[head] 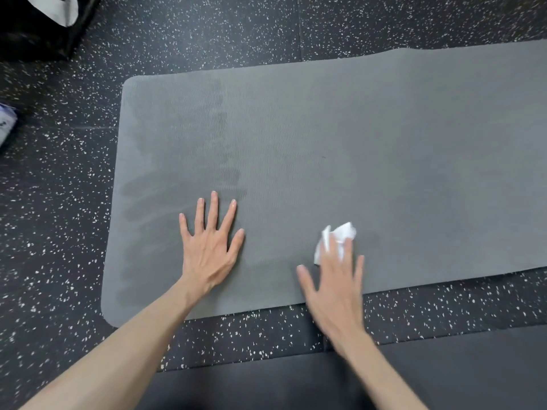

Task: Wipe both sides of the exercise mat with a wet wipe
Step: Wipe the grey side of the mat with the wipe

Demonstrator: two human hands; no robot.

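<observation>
A grey exercise mat (355, 149) lies flat on a black speckled floor, its rounded left end in view and its right end running out of frame. Darker damp streaks mark its left part. My left hand (211, 247) rests flat on the mat near the front edge, fingers spread. To its right, my right hand (336, 282) presses a crumpled white wet wipe (340, 235) onto the mat with straight fingers; this hand is blurred by motion. The wipe shows beyond the fingertips.
A black bag with a white patch (38, 22) stands at the back left. A pale packet (7, 122) lies at the left edge of the floor. A second dark mat (296, 386) lies under me at the front.
</observation>
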